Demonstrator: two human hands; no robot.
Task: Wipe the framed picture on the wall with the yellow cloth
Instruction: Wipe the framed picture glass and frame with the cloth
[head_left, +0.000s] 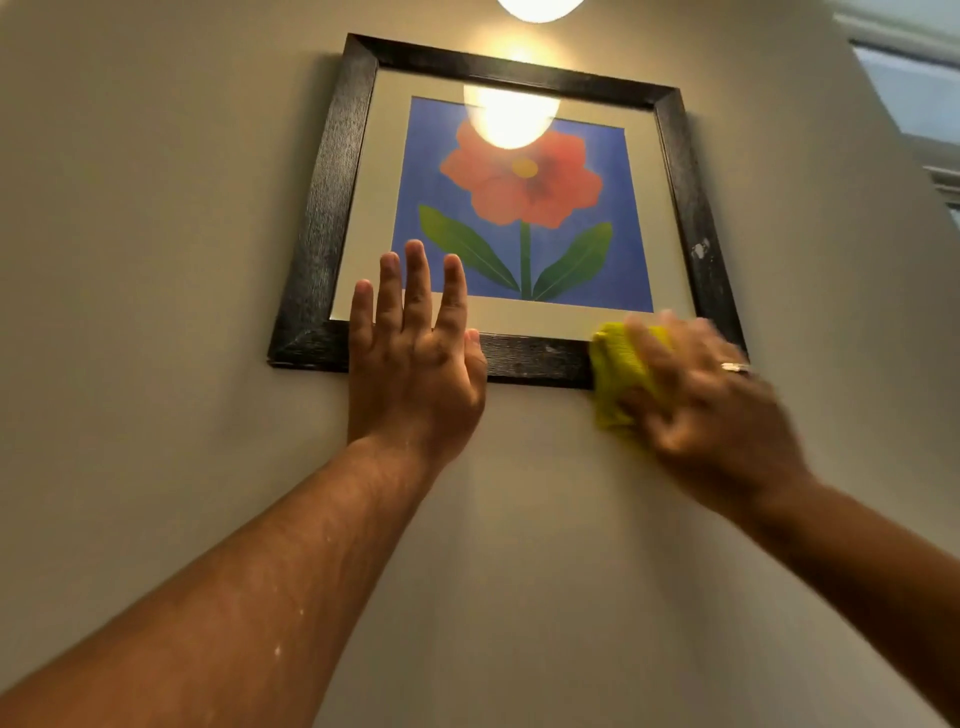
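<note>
Head view, looking up at the wall (156, 208). I count one framed picture (519, 208), one yellow cloth (621, 374), one lamp (540, 8) and my two hands. The framed picture hangs on the wall in a dark wooden frame with a pale mat; it shows one red flower on a green stem with two leaves against blue. The lamp glows above it and is mirrored once in the glass. My left hand (415, 364) lies flat and released, fingers spread, across the frame's bottom rail, fingertips reaching the mat and print. My right hand (706, 400), motion-blurred and wearing one ring (735, 367), is clenched around the bunched yellow cloth, pressing it to the frame's lower right corner. One window edge (914, 93) shows at upper right
</note>
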